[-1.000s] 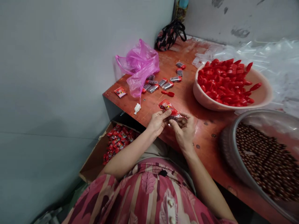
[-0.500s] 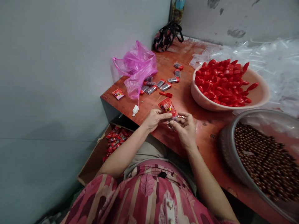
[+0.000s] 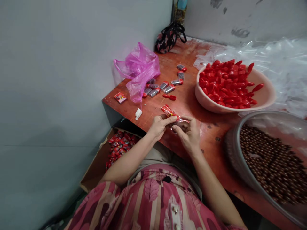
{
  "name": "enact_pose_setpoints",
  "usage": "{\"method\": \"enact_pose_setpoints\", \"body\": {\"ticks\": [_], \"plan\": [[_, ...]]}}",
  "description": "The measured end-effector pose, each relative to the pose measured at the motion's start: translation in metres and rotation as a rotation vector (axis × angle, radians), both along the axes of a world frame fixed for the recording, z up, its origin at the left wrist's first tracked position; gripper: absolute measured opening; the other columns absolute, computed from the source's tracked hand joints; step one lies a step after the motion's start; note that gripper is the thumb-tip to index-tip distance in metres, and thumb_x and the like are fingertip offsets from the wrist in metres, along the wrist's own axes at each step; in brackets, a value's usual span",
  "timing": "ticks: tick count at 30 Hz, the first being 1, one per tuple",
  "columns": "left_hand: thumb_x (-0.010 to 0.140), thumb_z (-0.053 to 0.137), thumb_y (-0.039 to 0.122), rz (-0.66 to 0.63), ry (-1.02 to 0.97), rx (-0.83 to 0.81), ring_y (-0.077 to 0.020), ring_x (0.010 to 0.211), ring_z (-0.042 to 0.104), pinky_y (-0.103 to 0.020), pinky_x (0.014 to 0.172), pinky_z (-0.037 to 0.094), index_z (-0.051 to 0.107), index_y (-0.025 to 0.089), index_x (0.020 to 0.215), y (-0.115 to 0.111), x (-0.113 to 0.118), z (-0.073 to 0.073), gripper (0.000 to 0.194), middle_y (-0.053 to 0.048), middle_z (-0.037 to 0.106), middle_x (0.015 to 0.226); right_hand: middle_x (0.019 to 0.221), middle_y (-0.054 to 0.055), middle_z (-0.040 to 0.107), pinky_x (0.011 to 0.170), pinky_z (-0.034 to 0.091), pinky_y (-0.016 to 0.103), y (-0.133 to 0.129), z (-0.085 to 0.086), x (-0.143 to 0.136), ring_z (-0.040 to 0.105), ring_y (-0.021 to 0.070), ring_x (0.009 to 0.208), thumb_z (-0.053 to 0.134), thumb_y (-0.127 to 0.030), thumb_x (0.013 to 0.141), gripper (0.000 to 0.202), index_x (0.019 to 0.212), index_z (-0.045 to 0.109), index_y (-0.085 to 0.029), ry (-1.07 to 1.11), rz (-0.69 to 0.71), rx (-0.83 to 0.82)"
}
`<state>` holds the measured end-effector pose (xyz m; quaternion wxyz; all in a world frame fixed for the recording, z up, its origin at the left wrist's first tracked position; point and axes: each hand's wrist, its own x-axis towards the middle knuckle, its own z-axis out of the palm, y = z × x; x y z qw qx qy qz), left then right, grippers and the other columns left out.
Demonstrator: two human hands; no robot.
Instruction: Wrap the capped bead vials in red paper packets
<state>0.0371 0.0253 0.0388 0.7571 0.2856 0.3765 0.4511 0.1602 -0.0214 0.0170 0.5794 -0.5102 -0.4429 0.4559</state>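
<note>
Both my hands hold one small red printed wrapper (image 3: 169, 110) over the front edge of the orange-red table (image 3: 153, 110). My left hand (image 3: 159, 126) pinches its near part between thumb and fingers. The fingers of my right hand (image 3: 188, 132) are closed on its clear, crinkled end; what lies inside is too small to tell. Just beyond my hands are small red plastic pieces (image 3: 172, 97) and several clear packs with red ends (image 3: 169, 89). A flat red packet (image 3: 120, 97) lies near the table's left corner.
A pink bowl (image 3: 216, 107) holds red plastic pieces, and a grey basin (image 3: 236, 140) holds brown balls. Clear plastic (image 3: 287, 70) covers the back right. Around are a pink bag (image 3: 141, 64), white tissue (image 3: 138, 113), dark floral bag (image 3: 166, 40) and carton of red packets (image 3: 93, 164).
The red wrapper has tilted and folded narrower between my hands, its printed face turned. My hands stay close together. The whole view has shifted slightly.
</note>
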Motion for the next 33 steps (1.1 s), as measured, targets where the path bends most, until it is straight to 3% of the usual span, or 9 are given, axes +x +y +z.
{"method": "enact_pose_setpoints", "body": {"ticks": [6, 12, 19, 23, 26, 30, 33], "plan": [[0.059, 0.084, 0.036, -0.183, 0.027, -0.001, -0.0156, 0.059, 0.063, -0.029, 0.057, 0.050, 0.072, 0.008, 0.077, 0.002, -0.010, -0.003, 0.034, -0.006, 0.071, 0.070, 0.061, -0.010, 0.061, 0.038, 0.043, 0.020, 0.000, 0.006, 0.004, 0.061, 0.0132, 0.049, 0.078, -0.029, 0.068, 0.054, 0.107, 0.041, -0.026, 0.281, 0.123, -0.131], [0.059, 0.084, 0.033, -0.163, 0.115, 0.079, -0.0165, 0.063, 0.065, -0.030, 0.065, 0.052, 0.073, 0.010, 0.076, 0.005, -0.017, -0.004, 0.030, -0.007, 0.072, 0.073, 0.063, -0.010, 0.062, 0.045, 0.045, 0.019, -0.004, 0.010, -0.001, 0.058, 0.0103, 0.051, 0.076, -0.028, 0.070, 0.049, 0.105, 0.043, -0.025, 0.158, 0.123, -0.108], [0.055, 0.085, 0.031, -0.253, 0.144, 0.106, -0.0163, 0.061, 0.064, -0.030, 0.062, 0.051, 0.074, 0.011, 0.073, 0.009, -0.021, 0.007, 0.030, -0.006, 0.071, 0.069, 0.065, -0.009, 0.062, 0.044, 0.045, 0.021, -0.007, 0.005, 0.000, 0.059, 0.0116, 0.052, 0.076, -0.030, 0.071, 0.050, 0.109, 0.043, -0.027, 0.253, 0.190, -0.096], [0.058, 0.084, 0.029, -0.169, 0.118, 0.090, -0.0137, 0.061, 0.063, -0.026, 0.061, 0.050, 0.074, 0.012, 0.075, 0.001, -0.014, -0.001, 0.026, -0.004, 0.071, 0.071, 0.076, -0.004, 0.066, 0.056, 0.051, 0.024, -0.010, -0.004, -0.008, 0.063, 0.0119, 0.062, 0.074, -0.029, 0.075, 0.040, 0.106, 0.048, -0.026, 0.080, 0.017, 0.026], [0.066, 0.080, 0.033, 0.011, 0.169, 0.146, -0.0112, 0.060, 0.061, -0.023, 0.059, 0.049, 0.073, 0.012, 0.078, -0.015, 0.000, -0.009, 0.025, -0.003, 0.070, 0.072, 0.080, -0.003, 0.069, 0.057, 0.052, 0.025, -0.010, -0.010, -0.015, 0.063, 0.0121, 0.061, 0.076, -0.029, 0.072, 0.042, 0.102, 0.048, -0.026, 0.172, -0.108, 0.022], [0.073, 0.073, 0.044, 0.116, 0.223, 0.193, -0.0076, 0.049, 0.050, -0.021, 0.045, 0.041, 0.069, 0.012, 0.077, -0.030, 0.014, -0.012, 0.032, 0.000, 0.064, 0.064, 0.072, -0.007, 0.066, 0.046, 0.048, 0.023, -0.011, -0.014, -0.019, 0.054, 0.0091, 0.045, 0.077, -0.033, 0.070, 0.044, 0.100, 0.046, -0.026, 0.365, -0.101, -0.048], [0.071, 0.074, 0.045, 0.109, 0.203, 0.179, -0.0078, 0.052, 0.051, -0.020, 0.048, 0.041, 0.069, 0.013, 0.074, -0.029, 0.010, -0.010, 0.033, 0.000, 0.063, 0.065, 0.076, -0.004, 0.067, 0.056, 0.053, 0.027, -0.014, -0.007, -0.010, 0.060, 0.0116, 0.055, 0.074, -0.037, 0.074, 0.037, 0.100, 0.051, -0.025, 0.175, -0.048, -0.058]]}}
